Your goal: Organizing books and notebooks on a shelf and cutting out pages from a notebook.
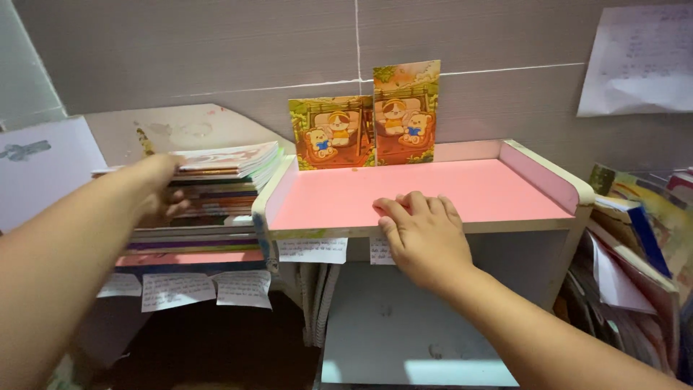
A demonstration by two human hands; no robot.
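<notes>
the right hand [426, 235] lies flat, palm down and fingers spread, on the front edge of the pink shelf [498, 191], grasping nothing. the left hand [160, 189] reaches out to the stack of books [224, 180] just left of the shelf; its fingers touch the side of the stack about halfway down, but the hand is blurred and i cannot tell whether it grips a book or only rests against them. the stack sits on a lower pink ledge [191, 258], pressed close to the shelf's white side. two picture cards [364, 119] with cartoon bears stand upright at the back of the shelf, leaning on the grey wall [216, 43]. small paper notes [312, 250] hang from the front edges of shelf and ledge. more books [635, 231] lean at the far right.
</notes>
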